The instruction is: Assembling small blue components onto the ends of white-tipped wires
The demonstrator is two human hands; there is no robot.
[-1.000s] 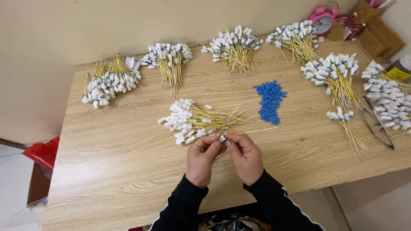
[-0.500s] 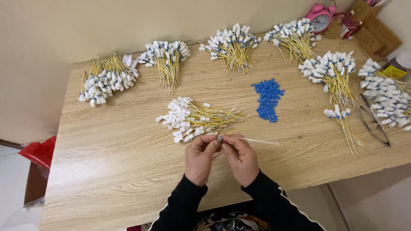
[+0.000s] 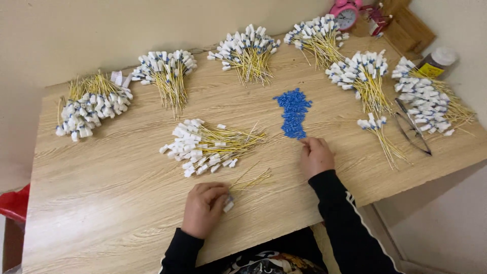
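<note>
Two hands are at work on a wooden table [image 3: 127, 223]. The left hand [image 3: 203, 207] is curled, with its fingers closed on a small bunch of yellow wires [image 3: 248, 181] that has a white plug [image 3: 229, 205] at its end. The wires lie flat on the wood and point up and to the right, away from the hand. The right hand [image 3: 315, 156] rests palm down with its fingers loosely bent. Its fingertips sit at the bottom edge of a heap of little blue bits [image 3: 293, 111], but I cannot tell if it has picked one up.

Just above the left hand lies a loose pile of plugged wires [image 3: 208, 147] (these white plugs look plain, with no blue on them).

Around the far side of the table sit many neat bundles whose white plugs show blue: one at the far left [image 3: 89, 106], one next to it [image 3: 167, 71], one in the middle [image 3: 246, 53], one near a pink clock [image 3: 346, 14], and two more big ones at the right [image 3: 362, 73] [image 3: 428, 101]. A small bundle [image 3: 378, 132] lies below them, near a pair of metal tweezers [image 3: 413, 129].

So a lot looks done already. The plain pile and the blue heap seem to be what is left, and that part looks much smaller than the finished part.
</note>
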